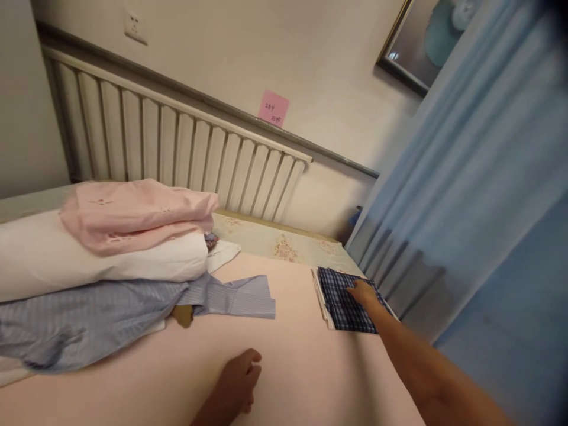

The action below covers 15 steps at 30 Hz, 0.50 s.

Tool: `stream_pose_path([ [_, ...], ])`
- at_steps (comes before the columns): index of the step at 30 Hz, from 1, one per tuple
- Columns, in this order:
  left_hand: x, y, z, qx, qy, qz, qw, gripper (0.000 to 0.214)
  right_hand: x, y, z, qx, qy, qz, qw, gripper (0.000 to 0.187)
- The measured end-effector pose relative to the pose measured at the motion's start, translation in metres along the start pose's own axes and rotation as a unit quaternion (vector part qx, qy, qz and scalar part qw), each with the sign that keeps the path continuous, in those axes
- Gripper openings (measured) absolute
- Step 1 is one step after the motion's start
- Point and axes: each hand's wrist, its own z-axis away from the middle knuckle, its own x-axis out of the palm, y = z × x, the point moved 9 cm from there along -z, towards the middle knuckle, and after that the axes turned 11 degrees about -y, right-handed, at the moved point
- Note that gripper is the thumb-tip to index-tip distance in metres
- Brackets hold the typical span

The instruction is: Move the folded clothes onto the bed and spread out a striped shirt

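My left hand (242,380) is nearest, half open, fingers loosely curled around nothing, over the pink sheet (302,361). The blue shirt (110,319) sprawls to its left. Farther off, on the right, my right hand (362,293) is on the folded plaid cloth (339,307), which lies over pale layers near the curtain (426,207); whether my fingers pinch it, I cannot tell. Beyond the shirt, pink cloth (142,210) tops white cloth (133,263). Farthest is the radiator (177,142).

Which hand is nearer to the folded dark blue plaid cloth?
Right. The right hand is on or just above the plaid cloth; the left hand is apart, to its left, over pale pink fabric.
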Motion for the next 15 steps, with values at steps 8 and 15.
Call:
stream_pose_path([
  [8, -0.001, -0.004, -0.009, -0.020, 0.018, 0.036, 0.999, 0.024, 0.062, 0.080, -0.007, 0.129, -0.087, 0.077, 0.985, 0.024],
  [15, -0.002, 0.003, -0.004, -0.021, 0.015, 0.030, 0.999, 0.025, 0.049, 0.072, 0.012, 0.099, -0.082, 0.088, 0.988, 0.027],
])
